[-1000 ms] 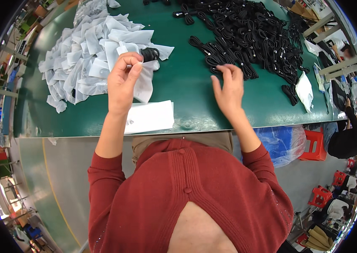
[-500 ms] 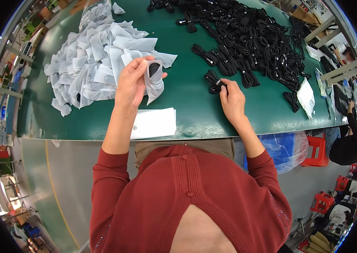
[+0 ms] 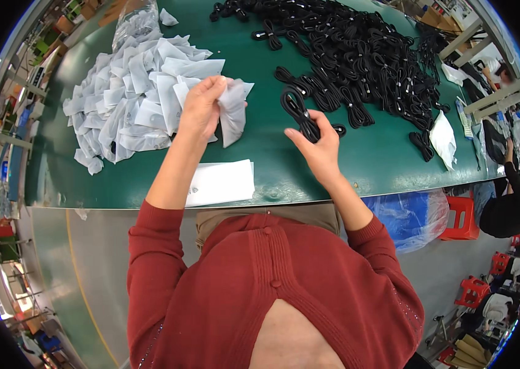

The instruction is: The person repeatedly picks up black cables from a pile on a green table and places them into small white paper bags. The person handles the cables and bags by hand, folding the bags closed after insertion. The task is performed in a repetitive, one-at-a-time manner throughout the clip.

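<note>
My left hand [image 3: 203,106] is closed on the top of a small frosted plastic bag [image 3: 233,117], which hangs down beside the fingers. Something fills the bag a little, but its contents are hard to see now. In my right hand [image 3: 321,147] a coiled black cable [image 3: 300,114] is gripped, its loop sticking up and leaning left past the fingers. The thumb stands away to the left, and part of the coil is hidden by the hand. Behind my left hand lies a heap of filled frosted bags [image 3: 143,74].
A big pile of coiled black cables [image 3: 364,55] covers the far right of the green table [image 3: 272,166]. Flat white bags [image 3: 223,183] lie stacked near the front edge. A crumpled white bag [image 3: 444,140] lies at right. A person [image 3: 506,209] sits beyond it.
My right hand has lifted the coiled cable off the table and moved slightly left. My left hand has shifted a little, turning the bag so that its opening no longer shows.
</note>
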`<control>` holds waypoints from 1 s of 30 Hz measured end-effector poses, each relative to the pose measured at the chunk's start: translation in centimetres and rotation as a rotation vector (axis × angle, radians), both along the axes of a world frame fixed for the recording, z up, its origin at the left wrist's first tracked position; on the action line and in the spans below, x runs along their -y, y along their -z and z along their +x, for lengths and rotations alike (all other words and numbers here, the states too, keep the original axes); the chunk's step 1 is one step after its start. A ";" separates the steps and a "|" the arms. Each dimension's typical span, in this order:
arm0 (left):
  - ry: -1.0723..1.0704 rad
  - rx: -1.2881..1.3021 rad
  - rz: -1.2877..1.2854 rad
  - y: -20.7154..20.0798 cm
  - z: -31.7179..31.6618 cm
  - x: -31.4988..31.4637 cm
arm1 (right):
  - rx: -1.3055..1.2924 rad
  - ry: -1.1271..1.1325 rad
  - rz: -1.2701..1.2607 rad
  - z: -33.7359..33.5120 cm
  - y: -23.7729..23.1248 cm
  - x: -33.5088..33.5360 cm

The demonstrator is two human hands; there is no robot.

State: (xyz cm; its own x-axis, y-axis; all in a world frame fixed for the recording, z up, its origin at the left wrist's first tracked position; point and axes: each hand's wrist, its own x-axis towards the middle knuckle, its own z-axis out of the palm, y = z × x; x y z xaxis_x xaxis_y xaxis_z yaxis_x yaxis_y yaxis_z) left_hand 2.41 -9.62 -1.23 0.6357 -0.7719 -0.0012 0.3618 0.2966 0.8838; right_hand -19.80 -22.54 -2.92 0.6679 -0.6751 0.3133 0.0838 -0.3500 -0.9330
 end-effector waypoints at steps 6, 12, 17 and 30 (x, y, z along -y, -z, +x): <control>0.058 -0.048 -0.022 0.7 -1.7 1.2 | 0.040 -0.220 -0.682 5.0 -4.3 0.7; -0.018 0.037 0.027 -1.1 0.3 0.6 | 0.057 -0.156 -0.345 7.3 -4.8 0.8; -0.677 0.439 0.053 -3.2 3.9 -3.0 | 0.005 -0.184 -0.250 5.0 -4.5 -0.1; -0.023 1.197 0.468 5.1 -11.9 -10.0 | -0.220 -0.162 -0.260 -3.4 2.7 -3.2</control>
